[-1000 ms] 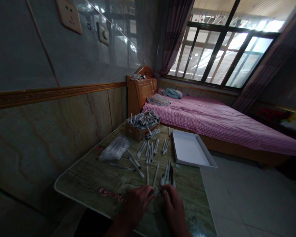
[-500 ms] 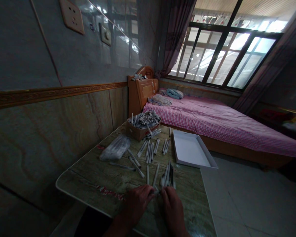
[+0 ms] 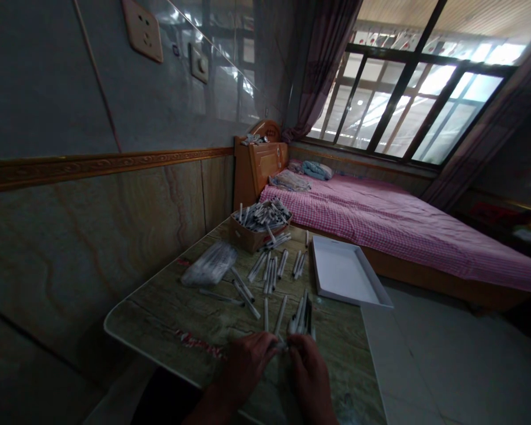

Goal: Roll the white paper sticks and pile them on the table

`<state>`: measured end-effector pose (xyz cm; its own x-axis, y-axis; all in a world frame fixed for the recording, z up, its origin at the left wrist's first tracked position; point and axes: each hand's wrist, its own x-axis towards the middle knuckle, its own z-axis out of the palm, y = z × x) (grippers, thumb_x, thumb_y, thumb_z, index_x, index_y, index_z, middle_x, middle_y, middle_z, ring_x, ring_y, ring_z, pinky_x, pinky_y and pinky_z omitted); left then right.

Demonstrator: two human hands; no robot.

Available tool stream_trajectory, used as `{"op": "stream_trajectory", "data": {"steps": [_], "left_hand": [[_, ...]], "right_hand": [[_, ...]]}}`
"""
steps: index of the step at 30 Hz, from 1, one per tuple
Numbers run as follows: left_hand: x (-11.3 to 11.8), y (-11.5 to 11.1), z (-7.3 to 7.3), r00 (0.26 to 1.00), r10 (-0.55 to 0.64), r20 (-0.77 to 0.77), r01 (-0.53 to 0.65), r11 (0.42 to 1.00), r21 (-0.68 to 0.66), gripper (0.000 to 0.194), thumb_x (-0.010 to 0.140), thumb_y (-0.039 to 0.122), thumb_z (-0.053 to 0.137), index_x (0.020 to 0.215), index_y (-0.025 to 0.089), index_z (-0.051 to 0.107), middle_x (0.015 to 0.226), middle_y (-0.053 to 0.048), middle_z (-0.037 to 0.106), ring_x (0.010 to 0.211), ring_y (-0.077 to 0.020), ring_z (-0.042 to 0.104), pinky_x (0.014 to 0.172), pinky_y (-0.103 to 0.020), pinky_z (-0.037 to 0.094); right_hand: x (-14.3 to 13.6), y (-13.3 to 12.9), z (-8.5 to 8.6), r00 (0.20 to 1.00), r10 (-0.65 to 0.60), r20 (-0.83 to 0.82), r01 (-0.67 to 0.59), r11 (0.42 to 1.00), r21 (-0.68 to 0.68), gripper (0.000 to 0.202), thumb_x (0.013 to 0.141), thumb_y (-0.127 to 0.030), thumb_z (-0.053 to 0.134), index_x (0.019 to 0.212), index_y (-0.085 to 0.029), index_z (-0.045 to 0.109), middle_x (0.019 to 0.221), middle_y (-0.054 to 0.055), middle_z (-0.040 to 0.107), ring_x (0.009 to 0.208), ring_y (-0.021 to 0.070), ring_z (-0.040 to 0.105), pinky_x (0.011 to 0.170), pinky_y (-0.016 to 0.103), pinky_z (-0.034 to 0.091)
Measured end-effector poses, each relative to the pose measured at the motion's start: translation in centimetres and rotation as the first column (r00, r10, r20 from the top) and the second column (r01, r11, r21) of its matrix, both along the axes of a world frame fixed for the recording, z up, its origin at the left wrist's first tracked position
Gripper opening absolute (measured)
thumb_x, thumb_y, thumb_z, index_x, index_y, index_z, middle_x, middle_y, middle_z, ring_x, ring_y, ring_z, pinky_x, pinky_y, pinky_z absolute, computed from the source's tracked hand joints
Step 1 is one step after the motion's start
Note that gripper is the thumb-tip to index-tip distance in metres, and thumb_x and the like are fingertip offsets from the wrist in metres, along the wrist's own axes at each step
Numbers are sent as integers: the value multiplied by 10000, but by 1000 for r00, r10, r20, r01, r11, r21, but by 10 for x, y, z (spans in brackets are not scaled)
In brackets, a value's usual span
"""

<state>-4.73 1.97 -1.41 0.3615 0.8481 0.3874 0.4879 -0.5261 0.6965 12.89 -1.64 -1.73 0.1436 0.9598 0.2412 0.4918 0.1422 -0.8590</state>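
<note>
My left hand (image 3: 249, 359) and my right hand (image 3: 308, 367) are close together at the table's near side, fingers pinched. Between their fingertips runs a short pale piece of what looks like a pen (image 3: 282, 343); most of it is hidden by the fingers. Just beyond my right hand lies a bunch of pens (image 3: 301, 313), some with dark parts. Two white pens (image 3: 280, 314) lie pointing away, right in front of my left fingertips. Farther off are small groups of similar pens (image 3: 269, 274), and several loose ones (image 3: 246, 298) lie to the left.
A cardboard box (image 3: 250, 239) heaped with pens stands at the table's far end. To its front left lies a clear plastic bag (image 3: 210, 264). A shallow white box lid or tray (image 3: 345, 271) overhangs the right table edge. The wall runs along the left; a bed (image 3: 358, 203) stands beyond.
The view has shifted slightly. Both hands stay pinched together in the same spot, with only a slight change in the right fingers. The pens on the table lie as before.
</note>
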Motion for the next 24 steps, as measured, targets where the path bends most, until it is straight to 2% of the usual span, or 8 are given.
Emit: {"op": "stream_trajectory", "data": {"steps": [1,3,8,14,19,24], "left_hand": [[0,0,0,1000,-3,-9,3,1000,7,97,879,195,647,923,273,685,842,-31,765,768,-232,731,676,-285,489],[0,0,0,1000,1,-23,0,999,37,97,873,186,655,917,269,677,838,-26,764,764,-229,732,670,-280,490],[0,-2,2,995,7,-99,3,995,96,60,913,202,604,908,240,650,827,-16,751,757,-203,730,670,-270,512],[0,-3,6,979,21,-201,-8,998,68,82,941,188,556,957,219,630,885,-14,749,811,-188,732,722,-280,545],[0,-3,5,977,49,-208,-31,996,88,76,926,170,573,950,226,619,877,0,746,802,-179,729,707,-270,549],[-1,-4,7,980,67,-189,-43,991,130,84,934,179,556,934,230,623,863,4,742,781,-170,727,705,-261,554]], "right_hand": [[0,0,1,1000,1,-13,-1,1000,8,310,932,-465,480,1024,-230,660,983,45,710,915,187,676,817,256,501],[0,0,1,1000,-24,-8,24,1000,1,311,946,-458,460,1037,-236,659,1008,45,713,933,185,673,830,257,495],[-3,3,-3,994,-86,63,89,995,-37,368,930,-505,465,717,-239,604,707,7,649,667,176,621,655,251,463],[2,-2,-1,997,-62,-55,63,998,16,236,927,-394,490,915,-228,657,865,27,686,804,183,644,740,254,490],[4,-7,2,999,-21,46,20,999,40,125,834,-247,543,873,-232,660,833,13,644,761,175,624,704,248,483],[3,-8,6,996,-84,28,83,995,49,213,920,-335,497,942,-241,687,910,32,668,844,182,642,774,256,484]]}}
